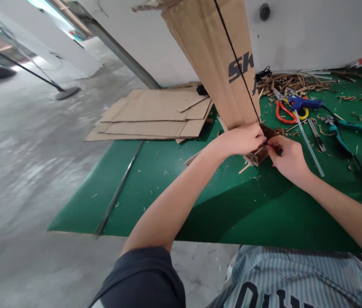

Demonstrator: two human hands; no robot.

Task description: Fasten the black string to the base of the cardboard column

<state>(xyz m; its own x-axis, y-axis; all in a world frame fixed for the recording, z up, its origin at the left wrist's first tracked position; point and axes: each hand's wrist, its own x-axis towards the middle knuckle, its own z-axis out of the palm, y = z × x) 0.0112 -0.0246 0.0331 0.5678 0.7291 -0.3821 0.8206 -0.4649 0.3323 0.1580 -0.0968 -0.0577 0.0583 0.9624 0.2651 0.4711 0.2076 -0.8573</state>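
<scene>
A tall, narrow cardboard piece with dark printed letters stands upright on the green mat and rises out of the top of the view. A black string runs down its face to its foot. My left hand is closed around that foot. My right hand pinches at the same spot, on a small brown cardboard block, where the string ends.
Flat cardboard sheets lie at the mat's far left edge. To the right are orange-handled scissors, a blue glue gun, teal pliers, a cutter and cardboard scraps. A thin metal rod lies along the mat's left side.
</scene>
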